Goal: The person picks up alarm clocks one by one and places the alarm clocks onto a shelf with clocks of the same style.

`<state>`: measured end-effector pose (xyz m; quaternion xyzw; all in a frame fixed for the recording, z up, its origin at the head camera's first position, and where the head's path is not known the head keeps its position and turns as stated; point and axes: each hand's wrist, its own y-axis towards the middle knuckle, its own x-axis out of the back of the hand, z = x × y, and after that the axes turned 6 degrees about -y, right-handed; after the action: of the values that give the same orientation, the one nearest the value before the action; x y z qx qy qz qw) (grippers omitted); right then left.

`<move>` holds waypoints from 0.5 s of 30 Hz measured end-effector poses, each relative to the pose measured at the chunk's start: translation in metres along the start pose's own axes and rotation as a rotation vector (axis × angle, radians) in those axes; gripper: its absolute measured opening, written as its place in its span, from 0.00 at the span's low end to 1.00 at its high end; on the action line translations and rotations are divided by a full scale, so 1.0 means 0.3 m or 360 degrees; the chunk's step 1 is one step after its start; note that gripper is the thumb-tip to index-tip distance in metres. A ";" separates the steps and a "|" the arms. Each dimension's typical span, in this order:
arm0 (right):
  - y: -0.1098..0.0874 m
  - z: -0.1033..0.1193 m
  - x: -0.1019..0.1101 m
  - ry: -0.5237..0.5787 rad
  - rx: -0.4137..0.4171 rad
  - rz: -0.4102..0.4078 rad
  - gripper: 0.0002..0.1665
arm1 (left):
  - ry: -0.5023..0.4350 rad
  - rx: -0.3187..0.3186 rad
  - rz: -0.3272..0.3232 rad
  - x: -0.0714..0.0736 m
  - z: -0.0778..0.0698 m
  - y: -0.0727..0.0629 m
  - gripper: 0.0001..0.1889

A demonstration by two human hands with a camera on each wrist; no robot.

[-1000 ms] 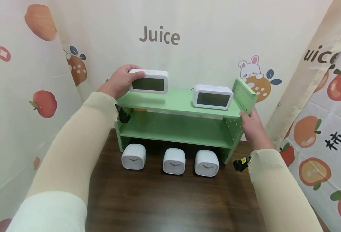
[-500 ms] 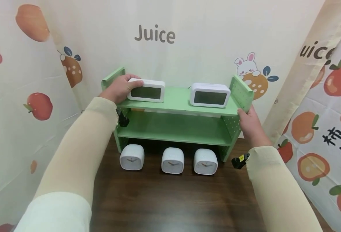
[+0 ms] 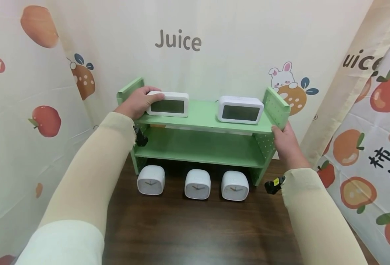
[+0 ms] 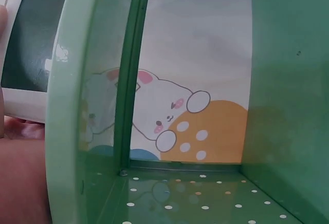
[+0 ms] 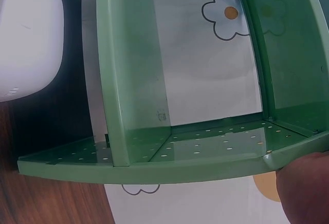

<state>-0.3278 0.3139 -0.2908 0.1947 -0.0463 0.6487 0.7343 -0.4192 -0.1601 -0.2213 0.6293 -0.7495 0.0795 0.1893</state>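
Note:
A white digital clock (image 3: 167, 104) with a dark screen stands at the left end of the top board of a green two-tier shelf (image 3: 201, 145). My left hand (image 3: 140, 101) grips its left side, thumb on the front. In the left wrist view part of that clock (image 4: 35, 34) and the hand (image 4: 23, 178) show at the left edge. A second, similar digital clock (image 3: 240, 109) stands apart on the right of the top board. My right hand (image 3: 288, 142) holds the shelf's right side panel, thumb in front, the other fingers hidden behind it.
Three white rounded analog clocks, the left (image 3: 151, 180), middle (image 3: 197, 184) and right (image 3: 235, 186), stand in a row on the dark wooden table (image 3: 201, 228) before the shelf. Fruit-printed cloth (image 3: 228, 40) hangs behind and at both sides.
The left hand has lowered the digital clock from above the shelf onto the top board, and it has stayed there since half a second ago. The right hand keeps hold of the panel.

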 end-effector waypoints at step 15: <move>-0.007 0.007 -0.005 -0.0055 0.0008 -0.0003 0.33 | -0.0066 0.0033 -0.0068 -0.003 -0.004 -0.010 0.39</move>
<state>-0.3256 0.3117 -0.2899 0.2078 -0.0572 0.6448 0.7333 -0.4158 -0.1594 -0.2210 0.6486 -0.7389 0.0700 0.1689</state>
